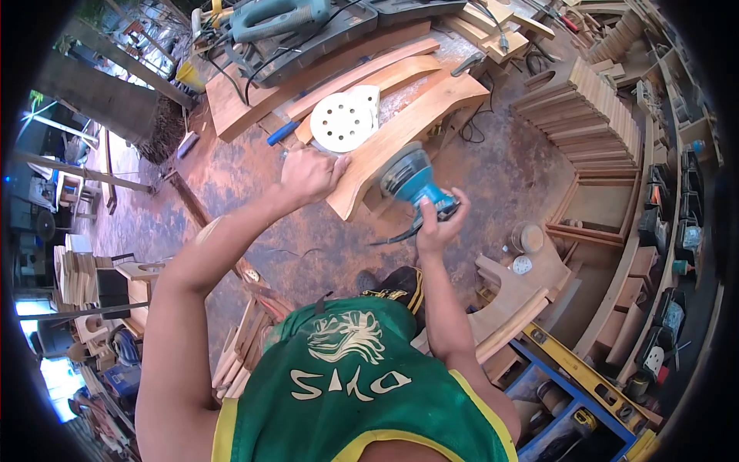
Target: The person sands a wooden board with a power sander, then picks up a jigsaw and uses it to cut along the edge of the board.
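Left hand (312, 173): 1, bare, fingers curled and closed over the near end of a curved wooden board (412, 123), bearing on that end. How firmly it grips cannot be told.

Right hand (440, 222): 1, closed around the body of a teal random orbital sander (416, 183), holding it from the near side.

Sander: 1, tilted, its round pad facing the side of the board nearest the wearer, at or against the wood; full contact cannot be confirmed, nor whether the motor runs. A dark cord (398, 237) trails below it.

Board: 1, slanting across the work area, near end under the left hand, far end beside a dark metal clamp-like fitting (467, 64). Whether it is clamped is unclear.

Adjacent: white perforated sanding discs (339, 145), just beyond the board; a blue-handled tool (282, 133), near the left hand; a jigsaw (277, 19), further off.

Hazards, as judged: 
1. Uneven wear or a rounded edge, should the tilted pad ride on its rim. 
2. A shifting board, should the left hand be its main restraint and the sander push hard. 
3. Scraped fingers, should the pad wander toward the left hand. 
4. A jerked sander, should the cord snag.
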A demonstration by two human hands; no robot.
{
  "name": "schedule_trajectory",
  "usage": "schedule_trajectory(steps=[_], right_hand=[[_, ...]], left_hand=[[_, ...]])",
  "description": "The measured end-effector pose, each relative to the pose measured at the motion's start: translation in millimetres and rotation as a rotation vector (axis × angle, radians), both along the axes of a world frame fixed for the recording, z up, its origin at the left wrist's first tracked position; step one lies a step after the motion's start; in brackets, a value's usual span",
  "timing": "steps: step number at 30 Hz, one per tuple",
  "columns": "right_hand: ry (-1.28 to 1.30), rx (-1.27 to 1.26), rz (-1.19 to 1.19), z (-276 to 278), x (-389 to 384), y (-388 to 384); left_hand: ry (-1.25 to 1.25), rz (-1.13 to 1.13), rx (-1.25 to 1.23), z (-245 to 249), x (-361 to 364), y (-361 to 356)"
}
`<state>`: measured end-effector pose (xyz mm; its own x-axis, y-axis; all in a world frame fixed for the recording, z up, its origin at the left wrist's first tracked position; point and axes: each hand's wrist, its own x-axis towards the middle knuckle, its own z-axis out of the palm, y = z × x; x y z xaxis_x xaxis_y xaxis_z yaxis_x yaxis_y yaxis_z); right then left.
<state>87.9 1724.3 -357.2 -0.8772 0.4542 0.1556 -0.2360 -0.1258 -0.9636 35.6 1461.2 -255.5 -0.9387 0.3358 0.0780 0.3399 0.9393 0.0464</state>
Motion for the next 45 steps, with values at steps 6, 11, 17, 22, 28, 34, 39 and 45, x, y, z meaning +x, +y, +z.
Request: schedule_trajectory(steps=[6, 11, 17, 22, 28, 34, 39, 45], right_hand=[[0.053, 0.14, -0.022, 0.1, 7.1, -3.0], [-0.076, 0.046, -0.056, 6.2, 3.4, -0.5], [0.001, 0.096, -0.037, 11.2, 8.5, -5.4], [-0.066, 0.04, 0.052, 18.1, -0.1, 6.2], [-0.104, -0.042, 0.107, -8.0, 2.7, 5.8], [-0.319, -0.225, 0.192, -9.6, 12.2, 16.1], [-0.425, -0.331, 0.329, -3.1, -12.1, 36.4], [-0.53, -0.244, 0.612, 1.8, -27.2, 68.9]], left_hand=[[-0.014, 0.002, -0.077, -2.4, -2.9, -1.7], [-0.04, 0.013, -0.036, -5.2, 1.1, -1.3], [0.067, 0.011, 0.04, -9.1, -2.2, -3.9], [0.217, -0.026, 0.163, -4.4, 1.2, -2.0], [0.559, 0.103, 0.733, 7.4, 94.6, 44.4], [-0.383, 0.406, 1.241, -57.2, 151.2, 135.8], [-0.661, 0.629, 1.444, -73.4, 79.7, 176.0], [-0.516, 1.022, 2.158, -64.4, 44.9, 203.9]])
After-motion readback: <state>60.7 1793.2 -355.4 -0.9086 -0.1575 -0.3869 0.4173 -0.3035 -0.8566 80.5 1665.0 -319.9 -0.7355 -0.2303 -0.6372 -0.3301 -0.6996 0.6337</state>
